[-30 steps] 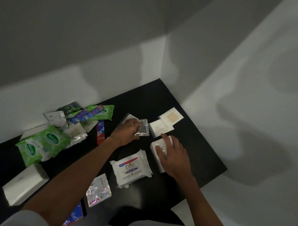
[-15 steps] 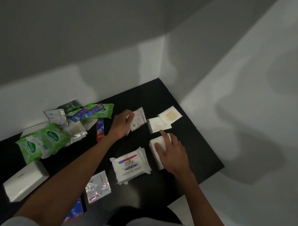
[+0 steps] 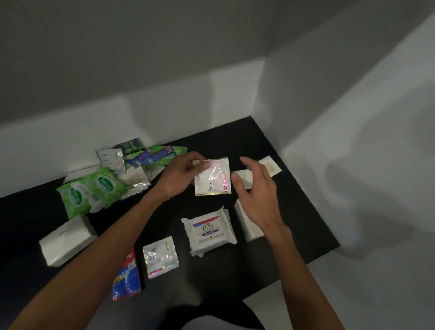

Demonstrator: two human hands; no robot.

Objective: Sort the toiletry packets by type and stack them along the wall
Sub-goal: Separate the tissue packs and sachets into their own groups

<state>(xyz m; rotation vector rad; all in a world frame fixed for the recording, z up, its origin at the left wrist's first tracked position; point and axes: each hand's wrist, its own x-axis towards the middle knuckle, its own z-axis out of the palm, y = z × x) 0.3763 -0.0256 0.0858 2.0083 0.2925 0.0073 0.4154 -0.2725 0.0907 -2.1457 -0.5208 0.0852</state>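
Observation:
My left hand (image 3: 179,176) holds a small white Dove sachet (image 3: 213,177) up above the black table (image 3: 293,217). Just right of the sachet, my right hand (image 3: 255,188) hovers with its fingers spread and nothing in it. Below lie a white Dove wipes pack (image 3: 209,232), a second Dove sachet (image 3: 161,257) and a white packet (image 3: 249,222) partly under my right wrist. Two flat pale packets (image 3: 272,166) lie near the corner. A heap of green wipes packs (image 3: 92,192), blue-and-green packets (image 3: 152,157) and clear sachets sits at the left, by the wall.
A white box (image 3: 65,243) lies at the near left, and a red-and-blue packet (image 3: 127,277) sits at the table's front edge. White walls (image 3: 164,118) close the table at the back and right. The table ends on the right in a slanted edge.
My left hand has picked up the Dove sachet and brought it toward the middle. My right hand has lifted off the white packet and opened beside the sachet.

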